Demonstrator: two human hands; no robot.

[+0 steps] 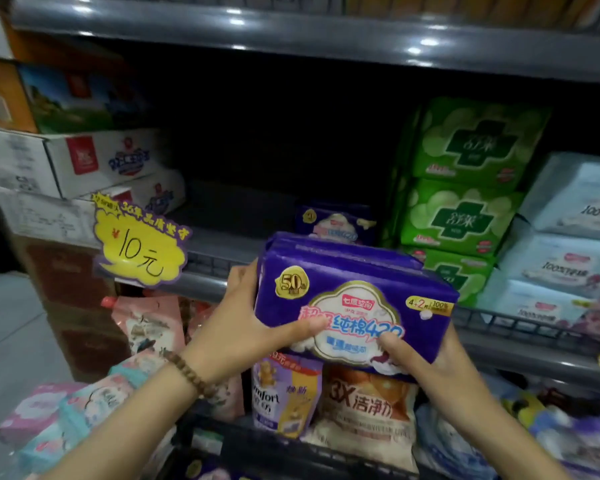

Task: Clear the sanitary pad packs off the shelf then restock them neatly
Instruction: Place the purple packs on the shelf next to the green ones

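Shelving (219,237) of dark grey metal runs behind the purple pack (354,306) that we hold, and its glossy front rail passes level with the pack's upper half. Left of the purple pack sit white cardboard cartons (94,161) with red and blue printing too blurred to read. Right of it three pale blue soft packs (568,265) lie stacked, marked "100%". Between them and the purple pack stand three green packs (465,216), each with a dark green cross on a puffy wrapper. The purple pack itself is a plump plastic brick held in the air in front of the shelf edge; we read "50" on a gold seal, "纯棉420" on a white cloud shape, and "4+2" with "100%" on a yellow tab. Below it stand refill pouches, one reading "3X 洁净力" (368,410), one "mfort" (284,396). Left of it hangs a yellow cloud-shaped tag (141,247), handwritten "10元". Behind it a second, matching purple pack (336,221) rests on the shelf. Our left hand (243,334) grips the pack's left end, thumb across the front; our right hand (430,362) cups its lower right corner, thumb pressed on the front. Brown round beads (191,375) circle the left wrist.
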